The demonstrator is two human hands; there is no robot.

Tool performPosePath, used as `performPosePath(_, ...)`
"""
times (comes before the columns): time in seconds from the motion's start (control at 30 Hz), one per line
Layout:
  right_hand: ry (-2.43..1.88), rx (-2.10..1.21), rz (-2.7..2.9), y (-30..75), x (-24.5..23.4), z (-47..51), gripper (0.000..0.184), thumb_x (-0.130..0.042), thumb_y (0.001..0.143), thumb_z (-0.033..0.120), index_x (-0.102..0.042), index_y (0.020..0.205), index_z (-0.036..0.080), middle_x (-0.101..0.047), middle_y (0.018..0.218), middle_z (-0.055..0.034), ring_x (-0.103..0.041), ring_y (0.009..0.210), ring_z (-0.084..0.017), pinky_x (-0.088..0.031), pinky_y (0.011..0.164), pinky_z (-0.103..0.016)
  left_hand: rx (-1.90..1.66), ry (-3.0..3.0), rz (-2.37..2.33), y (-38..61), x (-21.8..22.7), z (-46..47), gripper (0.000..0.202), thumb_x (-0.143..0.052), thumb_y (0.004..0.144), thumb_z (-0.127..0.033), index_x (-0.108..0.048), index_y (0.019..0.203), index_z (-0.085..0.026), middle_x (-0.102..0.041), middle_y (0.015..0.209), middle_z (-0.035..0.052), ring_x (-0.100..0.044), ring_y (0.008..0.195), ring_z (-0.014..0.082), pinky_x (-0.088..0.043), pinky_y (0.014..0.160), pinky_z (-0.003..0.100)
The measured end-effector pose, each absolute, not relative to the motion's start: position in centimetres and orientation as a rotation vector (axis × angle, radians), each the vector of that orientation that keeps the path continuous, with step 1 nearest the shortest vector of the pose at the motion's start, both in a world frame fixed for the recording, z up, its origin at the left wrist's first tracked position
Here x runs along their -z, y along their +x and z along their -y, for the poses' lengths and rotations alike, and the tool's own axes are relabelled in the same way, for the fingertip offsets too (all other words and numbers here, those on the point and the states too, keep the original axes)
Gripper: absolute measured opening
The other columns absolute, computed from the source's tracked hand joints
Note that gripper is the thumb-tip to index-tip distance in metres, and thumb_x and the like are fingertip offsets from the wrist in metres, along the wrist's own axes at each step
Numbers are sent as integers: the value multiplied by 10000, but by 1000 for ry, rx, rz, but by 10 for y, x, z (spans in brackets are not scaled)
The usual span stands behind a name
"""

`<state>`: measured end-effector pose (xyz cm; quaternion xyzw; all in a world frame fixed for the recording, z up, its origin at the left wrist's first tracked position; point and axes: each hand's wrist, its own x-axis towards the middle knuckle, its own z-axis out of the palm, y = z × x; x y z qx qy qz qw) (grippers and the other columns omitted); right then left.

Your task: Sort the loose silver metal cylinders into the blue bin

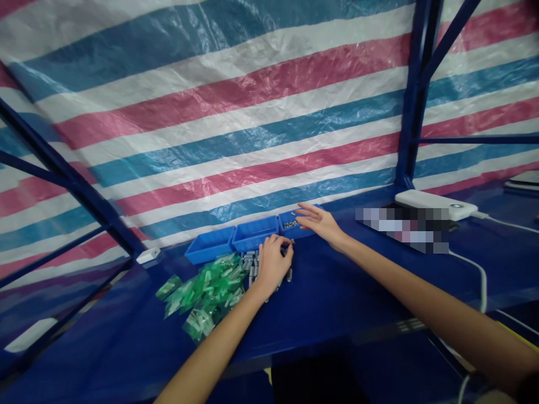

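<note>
My left hand (273, 261) is curled over a pile of small grey metal cylinders (251, 264) on the blue table. Its thumb and forefinger come together near a tiny shiny piece (292, 241); what they grip is too small to make out. My right hand (322, 224) reaches across the edge of the right blue bin (281, 225), its fingers stretched and apart, with nothing seen in them. Small metal parts (291, 224) lie inside that bin. Left of the cylinders, a heap of small green-and-clear plastic packets (210, 289) is spread on the table.
Two more blue bins, the middle one (255, 235) and the left one (210, 247), stand in line along the back. To the right are a phone (404, 227) and a white power bank (435, 205) with cables. A white box (148, 256) sits by the left post.
</note>
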<state>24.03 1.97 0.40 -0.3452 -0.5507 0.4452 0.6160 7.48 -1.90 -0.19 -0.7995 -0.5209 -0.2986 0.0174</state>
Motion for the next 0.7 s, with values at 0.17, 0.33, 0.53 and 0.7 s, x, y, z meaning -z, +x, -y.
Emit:
performPosePath(0.17,-949,-634,1706,241,12,-17,191,-603,726,207,-701,890,194,-701,903,-64,-648,828,-201,-520,700,-321,927,-2420,1667,72,4,16,134,-488,820,-236,-618,837,-211,-605,907,33,-517,930,207,-334,791,349)
performPosePath(0.33,-897,-403,2069,235,30,-15,271,-565,730,155,-687,958,237,-683,978,-37,-616,907,-207,-471,820,-364,859,-2437,1692,71,7,17,153,-476,817,-239,-621,854,-211,-606,930,44,-508,947,226,-342,812,380)
performPosePath(0.53,-929,-391,2128,236,35,-17,269,-544,772,198,-661,1013,217,-669,1019,-58,-604,945,-210,-453,856,-371,785,-2465,1671,70,9,19,167,-480,803,-237,-625,874,-196,-630,930,63,-517,934,243,-345,817,397)
performPosePath(0.7,-896,-361,2107,237,36,-18,234,-549,763,188,-663,967,205,-662,973,-58,-604,901,-191,-476,789,-332,774,-2484,1655,70,9,18,172,-466,811,-242,-622,871,-203,-637,912,43,-545,904,218,-351,824,380)
